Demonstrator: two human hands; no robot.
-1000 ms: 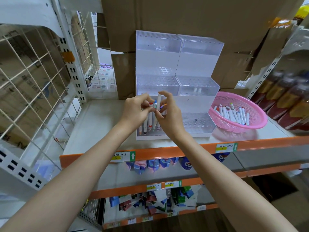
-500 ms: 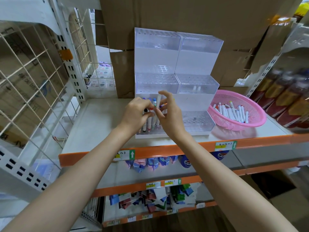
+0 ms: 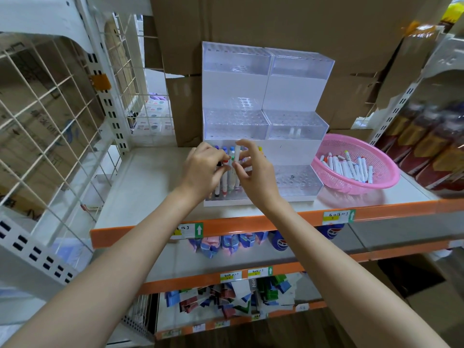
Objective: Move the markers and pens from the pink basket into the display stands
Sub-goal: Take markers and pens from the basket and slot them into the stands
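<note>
Two clear stepped display stands [image 3: 296, 96] sit side by side on the shelf. Several markers [image 3: 224, 184] stand upright in the bottom tier of the left stand. My right hand [image 3: 253, 177] pinches a white marker [image 3: 236, 153] upright over that tier. My left hand [image 3: 204, 169] is curled around the tops of the standing markers beside it. The pink basket [image 3: 376, 156] sits to the right of the stands and holds several white markers [image 3: 349, 168]. Two white pens [image 3: 295, 131] stand in the right stand's middle tier.
The white shelf [image 3: 145, 177] has an orange front rail [image 3: 251, 222] with price tags. A wire grid panel [image 3: 50, 116] closes the left side. Cardboard boxes [image 3: 276, 21] stand behind the stands. Dark bottles [image 3: 434, 146] line the right.
Both hands stay together at the left stand's bottom tier. The white marker in my right hand has sunk slightly toward the tier. The view has shifted a little.
</note>
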